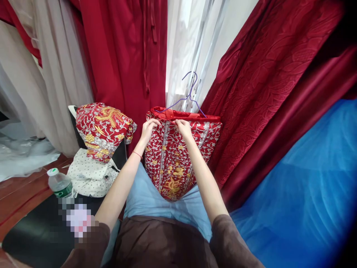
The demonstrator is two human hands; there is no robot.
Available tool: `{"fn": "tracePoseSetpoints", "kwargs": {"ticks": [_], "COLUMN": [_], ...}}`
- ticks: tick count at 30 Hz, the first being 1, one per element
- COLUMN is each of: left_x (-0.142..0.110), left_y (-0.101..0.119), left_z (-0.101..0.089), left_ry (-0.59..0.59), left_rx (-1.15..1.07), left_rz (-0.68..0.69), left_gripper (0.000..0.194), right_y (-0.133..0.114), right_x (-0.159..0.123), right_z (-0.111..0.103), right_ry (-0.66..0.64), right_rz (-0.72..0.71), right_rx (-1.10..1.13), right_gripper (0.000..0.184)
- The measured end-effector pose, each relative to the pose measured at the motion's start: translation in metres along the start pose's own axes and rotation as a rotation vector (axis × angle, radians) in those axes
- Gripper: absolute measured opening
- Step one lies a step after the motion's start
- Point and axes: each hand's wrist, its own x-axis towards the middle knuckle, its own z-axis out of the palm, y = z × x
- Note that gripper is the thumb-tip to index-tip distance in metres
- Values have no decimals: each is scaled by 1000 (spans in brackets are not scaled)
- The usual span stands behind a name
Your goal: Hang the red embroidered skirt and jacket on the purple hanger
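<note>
Both hands pinch the upper edge of the red embroidered garment (177, 160), as the head view shows. Left grip (150, 128) has thumb and fingers together on the cloth near the left end of the waistband; right grip (183, 128) is closed on it nearer the middle. The garment hangs directly below the two grips, its lower part between the wearer's knees, with gold and silver patterning down its front. Just above the grips, a purple hanger (190, 97) stands with its hook up and its lower ends at the waistband.

To the left of the left grip, a second embroidered piece (103, 128) is draped over the backrest of a black chair (33, 227). Below that piece is a dotted cloth bundle (87, 172); whatever it may hold is hidden. Beside the bundle, farther from the grips, stands a clear bottle (59, 184) with a white-and-green cap and a green label; its fill level cannot be told. A pixelated patch covers something nearer the wearer. Beyond the grips hang red drapes (125, 56), and blue fabric (301, 178) spreads to their right.
</note>
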Motion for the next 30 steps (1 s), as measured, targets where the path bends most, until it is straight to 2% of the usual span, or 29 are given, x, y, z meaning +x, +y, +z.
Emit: {"fn": "tracePoseSetpoints", "kwargs": {"ticks": [3,6,8,9,11,12,13,15,16,18,20,23,27,30], "left_x": [-3,-3,-1,1,3,4,5,5,5,5,6,11,15,12], "left_y": [0,4,10,13,19,21,22,24,25,27,31,39,47,47], "left_z": [-9,-6,1,6,14,17,18,17,15,9,3,-4,-9,-6], "left_ry": [-2,146,270,333,368,308,200,-83,-206,-352,-410,-492,-606,-596], "left_rx": [239,377,256,155,-60,-150,-217,-274,-274,-242,-206,-157,-32,-8], "left_rz": [16,25,89,115,104,70,27,-57,-88,-109,-92,-51,-37,-46], "left_gripper": [26,26,30,29,29,31,34,38,39,41,41,41,39,39], "right_y": [0,-4,-8,-11,-14,-15,-16,-17,-18,-19,-21,-25,-32,-37], "right_x": [-3,-12,-18,-20,-22,-22,-21,-20,-19,-18,-18,-17,-16,-18], "right_z": [-16,-27,-28,-28,-24,-22,-20,-17,-17,-16,-16,-17,-19,-20], "right_ry": [-81,-358,-517,-554,-516,-450,-367,-221,-183,-183,-242,-312,-346,-340], "right_rz": [-22,-78,-107,-117,-139,-152,-166,-194,-209,-256,-340,-488,-611,-674], "right_rx": [-170,-181,-73,-10,109,156,190,216,213,185,107,-124,-364,-460], "right_gripper": [31,26,33,38,48,52,56,61,60,54,41,25,23,22]}}
